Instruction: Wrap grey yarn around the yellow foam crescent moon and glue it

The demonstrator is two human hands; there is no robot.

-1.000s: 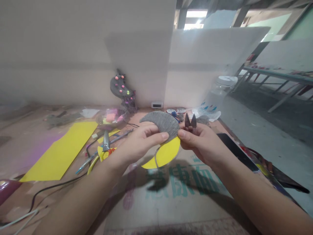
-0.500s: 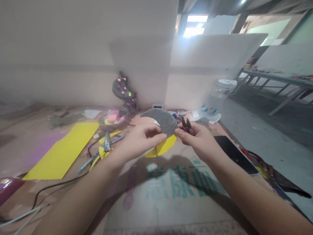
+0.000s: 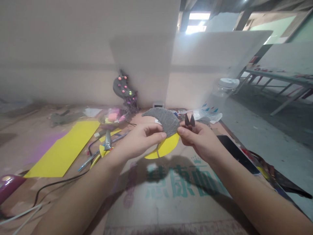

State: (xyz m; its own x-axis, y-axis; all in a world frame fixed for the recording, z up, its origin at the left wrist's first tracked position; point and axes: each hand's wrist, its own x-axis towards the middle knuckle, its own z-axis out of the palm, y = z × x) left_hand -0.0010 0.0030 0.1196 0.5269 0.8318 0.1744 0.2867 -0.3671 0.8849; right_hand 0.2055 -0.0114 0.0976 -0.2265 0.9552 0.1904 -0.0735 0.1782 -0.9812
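Note:
Between my hands is a yellow crescent (image 3: 168, 145) whose upper part is wrapped in grey yarn (image 3: 166, 119); a loose strand of yarn hangs over its yellow lower end. My left hand (image 3: 144, 137) pinches the inner edge, thumb in front. At the crescent's right edge my right hand (image 3: 194, 135) grips with thumb and forefinger, and the dark pointed tips of a small cutting tool (image 3: 189, 120) stick up from its fingers. The tool's handles are hidden in that hand. The crescent is held above the board on the table.
A yellow sheet (image 3: 63, 150) lies at left beside pliers (image 3: 108, 140), pens and cables. Behind stand a grey moon ornament with coloured dots (image 3: 122, 88) and a lidded plastic jar (image 3: 223, 94). A black phone (image 3: 236, 153) lies near the table's right edge.
The tool's tips in my right hand have turned more upright and stand further apart. Both hands still hold the crescent, which has tilted slightly.

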